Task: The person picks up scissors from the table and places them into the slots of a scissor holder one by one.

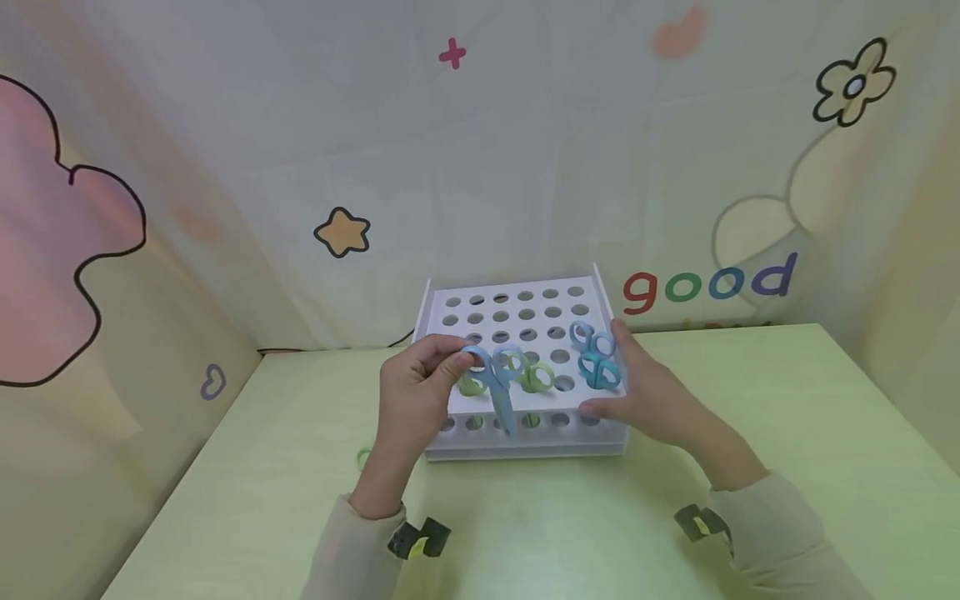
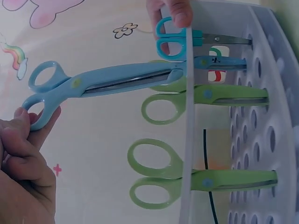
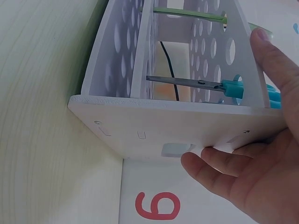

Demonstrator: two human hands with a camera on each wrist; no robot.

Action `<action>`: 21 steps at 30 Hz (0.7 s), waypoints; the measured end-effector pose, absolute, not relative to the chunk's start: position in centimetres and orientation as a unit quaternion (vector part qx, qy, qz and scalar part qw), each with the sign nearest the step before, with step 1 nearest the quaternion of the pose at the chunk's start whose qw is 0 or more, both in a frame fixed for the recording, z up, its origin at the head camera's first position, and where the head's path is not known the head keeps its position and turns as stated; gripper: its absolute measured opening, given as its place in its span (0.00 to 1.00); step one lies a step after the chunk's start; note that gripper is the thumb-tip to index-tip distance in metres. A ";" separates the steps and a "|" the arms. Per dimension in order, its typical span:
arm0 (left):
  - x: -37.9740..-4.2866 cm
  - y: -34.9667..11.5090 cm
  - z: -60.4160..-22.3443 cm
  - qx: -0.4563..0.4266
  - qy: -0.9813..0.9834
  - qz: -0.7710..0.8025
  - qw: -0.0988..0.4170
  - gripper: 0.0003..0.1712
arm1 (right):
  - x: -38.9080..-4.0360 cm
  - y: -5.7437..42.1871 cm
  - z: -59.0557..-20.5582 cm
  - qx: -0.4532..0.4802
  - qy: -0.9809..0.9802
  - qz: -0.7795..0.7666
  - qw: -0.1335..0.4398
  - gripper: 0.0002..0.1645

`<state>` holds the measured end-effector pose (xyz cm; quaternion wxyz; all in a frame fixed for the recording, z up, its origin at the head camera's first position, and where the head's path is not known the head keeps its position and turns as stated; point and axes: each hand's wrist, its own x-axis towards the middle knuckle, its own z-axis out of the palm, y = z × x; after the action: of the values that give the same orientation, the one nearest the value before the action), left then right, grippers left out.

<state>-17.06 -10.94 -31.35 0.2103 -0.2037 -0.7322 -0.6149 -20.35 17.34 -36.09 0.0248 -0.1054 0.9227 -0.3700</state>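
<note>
My left hand [image 1: 420,383] pinches a handle loop of light blue scissors [image 1: 501,396], blades pointing down before a white rack [image 1: 480,404] with rows of round holes. In the left wrist view the tip of these scissors [image 2: 126,77] overlaps the rack's top panel; I cannot tell if they touch. My right hand [image 1: 652,387] holds the rack's right side, thumb on the front edge and fingers against the side panel [image 3: 187,126]. Near it, teal scissors [image 1: 598,372] and another light blue pair [image 1: 591,337] stand in holes. Two green pairs, one at the middle [image 1: 537,377], also stand there.
A green loop [image 1: 363,458] shows on the pale green table [image 1: 285,517], partly hidden behind my left wrist. Behind the rack hangs a patterned cloth [image 1: 525,167] with printed letters. A dark cord [image 1: 401,340] runs behind the rack.
</note>
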 end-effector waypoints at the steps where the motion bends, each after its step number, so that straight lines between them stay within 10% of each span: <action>1: -17.2 -10.9 -31.2 -0.198 -0.730 -0.618 0.214 0.04 | -20.3 17.3 -36.1 -0.105 0.923 -0.370 0.025 0.80; 21: -19.9 -9.6 -30.8 -0.156 -0.755 -0.592 0.237 0.07 | -20.4 17.5 -36.3 -0.106 0.923 -0.369 0.024 0.79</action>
<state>-19.94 -9.60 -30.80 0.2374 -0.1561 -0.7546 -0.5915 -20.41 17.51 -36.31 0.0240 -0.1061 0.9230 -0.3690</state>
